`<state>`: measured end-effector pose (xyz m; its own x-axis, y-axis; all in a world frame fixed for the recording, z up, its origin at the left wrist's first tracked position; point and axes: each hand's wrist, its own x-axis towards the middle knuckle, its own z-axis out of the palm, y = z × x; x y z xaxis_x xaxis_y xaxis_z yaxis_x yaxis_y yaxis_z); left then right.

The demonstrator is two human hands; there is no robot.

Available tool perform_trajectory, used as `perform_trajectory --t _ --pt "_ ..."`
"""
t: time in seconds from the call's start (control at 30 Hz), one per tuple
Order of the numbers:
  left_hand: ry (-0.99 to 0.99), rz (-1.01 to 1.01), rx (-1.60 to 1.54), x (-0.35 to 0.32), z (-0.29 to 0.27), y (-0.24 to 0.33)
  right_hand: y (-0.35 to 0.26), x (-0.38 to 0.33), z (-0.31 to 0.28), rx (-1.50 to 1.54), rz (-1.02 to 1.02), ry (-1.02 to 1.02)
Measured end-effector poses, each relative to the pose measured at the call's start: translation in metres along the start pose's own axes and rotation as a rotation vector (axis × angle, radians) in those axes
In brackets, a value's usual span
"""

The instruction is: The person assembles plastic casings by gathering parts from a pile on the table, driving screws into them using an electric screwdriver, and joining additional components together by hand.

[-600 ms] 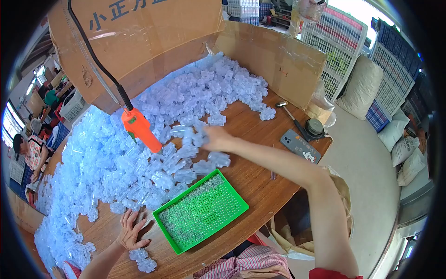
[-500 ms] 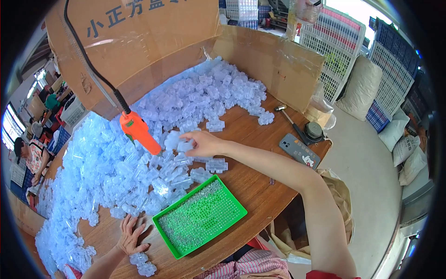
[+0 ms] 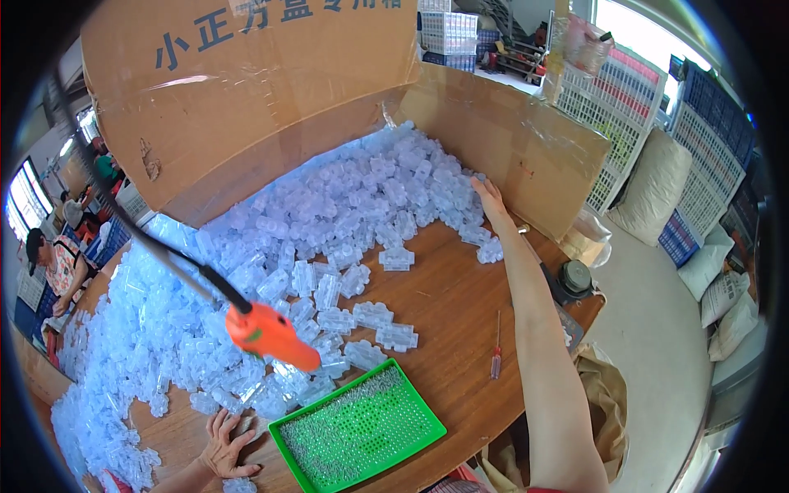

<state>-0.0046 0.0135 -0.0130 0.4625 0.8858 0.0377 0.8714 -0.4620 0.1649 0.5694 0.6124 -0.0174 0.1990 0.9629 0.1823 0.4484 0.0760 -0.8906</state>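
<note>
Reaching far out toward 1 o'clock, the right hand (image 3: 491, 200) lies on the edge of the heap of clear plastic parts (image 3: 329, 238), fingers extended and loose, gripping nothing I can make out (fingertips partly lost among the pieces). Left hand (image 3: 223, 444) sits at 7 o'clock, palm down, fingers spread flat on the wooden table (image 3: 448, 304), just beside the green tray (image 3: 358, 427); its forearm is cut off by the lower edge. An orange tool (image 3: 269, 335) hangs on a black cable (image 3: 148, 246) w/ its tip over the heap at 9 o'clock, hiding parts beneath. Tray contents are too fine to tell. Cardboard walls (image 3: 271, 107) close off 11 to 2 o'clock. Bare tabletop lies btwn tray and right arm, where a small red screwdriver (image 3: 496, 345) rests near the table's 4 o'clock edge.
</note>
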Motion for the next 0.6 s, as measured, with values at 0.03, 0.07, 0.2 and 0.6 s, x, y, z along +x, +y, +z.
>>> perform_trajectory --t 0.03,0.07,0.2,0.6 --pt "-0.013 -0.029 0.01 -0.007 -0.003 0.002 -0.005 -0.011 0.023 -0.005 0.029 0.019" --pt "-0.008 -0.051 0.028 -0.011 -0.004 0.005 -0.01 -0.022 0.041 -0.016 0.061 0.043" --pt "-0.085 -0.101 0.038 -0.026 -0.016 0.014 -0.076 -0.067 0.077 -0.141 0.11 -0.14" --pt "0.186 0.017 0.258 -0.023 0.005 -0.004 -0.167 -0.197 0.164 0.212 -0.164 -0.749"
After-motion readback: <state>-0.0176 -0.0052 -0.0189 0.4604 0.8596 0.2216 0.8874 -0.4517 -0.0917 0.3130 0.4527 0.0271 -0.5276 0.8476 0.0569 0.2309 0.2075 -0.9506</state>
